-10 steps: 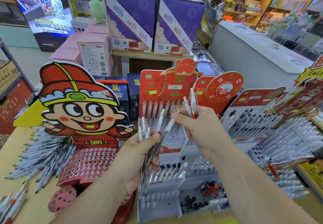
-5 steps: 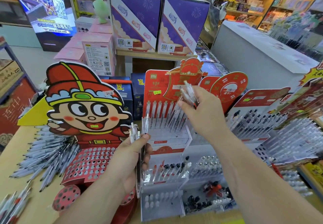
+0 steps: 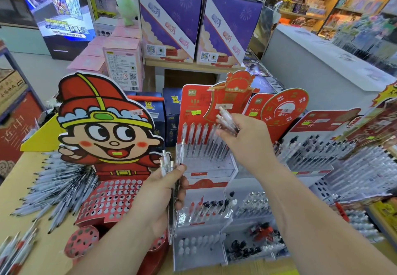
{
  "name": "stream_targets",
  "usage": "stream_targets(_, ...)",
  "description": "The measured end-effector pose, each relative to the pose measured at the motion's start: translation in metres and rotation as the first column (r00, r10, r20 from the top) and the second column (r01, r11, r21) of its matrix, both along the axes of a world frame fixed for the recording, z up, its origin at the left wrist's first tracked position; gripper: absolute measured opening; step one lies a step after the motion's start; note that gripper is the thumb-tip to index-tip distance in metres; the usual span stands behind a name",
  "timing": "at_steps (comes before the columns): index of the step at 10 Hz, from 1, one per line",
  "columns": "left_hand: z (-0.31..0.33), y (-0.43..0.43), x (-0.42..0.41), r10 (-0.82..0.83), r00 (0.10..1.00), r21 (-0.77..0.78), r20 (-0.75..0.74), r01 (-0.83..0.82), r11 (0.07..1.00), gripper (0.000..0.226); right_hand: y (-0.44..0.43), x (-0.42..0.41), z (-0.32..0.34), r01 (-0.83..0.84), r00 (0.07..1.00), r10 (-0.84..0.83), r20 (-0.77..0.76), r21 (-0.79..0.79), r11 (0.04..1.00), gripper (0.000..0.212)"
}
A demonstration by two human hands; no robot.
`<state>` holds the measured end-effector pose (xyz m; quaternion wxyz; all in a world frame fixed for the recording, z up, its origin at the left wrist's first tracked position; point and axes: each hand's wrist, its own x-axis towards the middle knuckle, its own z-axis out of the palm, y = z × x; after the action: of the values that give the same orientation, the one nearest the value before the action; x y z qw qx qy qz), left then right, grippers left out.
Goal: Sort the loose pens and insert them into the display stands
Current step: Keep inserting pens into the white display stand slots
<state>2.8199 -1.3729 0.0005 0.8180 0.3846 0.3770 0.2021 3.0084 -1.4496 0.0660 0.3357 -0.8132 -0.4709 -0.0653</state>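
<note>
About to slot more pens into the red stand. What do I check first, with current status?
1. Grip of the right hand on the few clear plastic pens: ok, fingers pinch them.
2. Grip of the left hand on the bundle of clear pens: ok, thumb clamps them.
3. Right hand near the top row of the red-backed white display stand: ok, just over it.
4. Free slot in that row: cannot tell, the hand covers its right end.
5. Held pens match that row's ink: cannot tell, blurred.
6. The loose pen pile on the wooden table: not ok, unsorted.
</note>
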Motion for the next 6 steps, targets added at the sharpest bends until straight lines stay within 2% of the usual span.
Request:
stream_targets(1, 0.0014, -0.0006, 0.0004, -0.001, 1.0, -0.001, 0.007, 0.001, 1.0, 0.022, 0.0032, -0.0005, -0.0038, 0.01, 0.998, -0.007, 0.061, -0.058, 0.998, 0.017)
stream_targets(2, 0.0022, -0.0011, 0.0004, -0.001, 1.0, -0.007, 0.013, 0.001, 1.0, 0.022, 0.006, 0.0008, -0.0058, 0.016, 0.995, -0.006, 0.099, -0.1, 0.995, 0.014)
stream_targets(6, 0.0045, -0.0024, 0.0031, -0.021, 0.999, 0.021, 0.026, 0.02, 1.0, 0.021, 0.0085, -0.0011, 0.0009, 0.046, 0.993, -0.027, 0.117, -0.165, 0.985, 0.009)
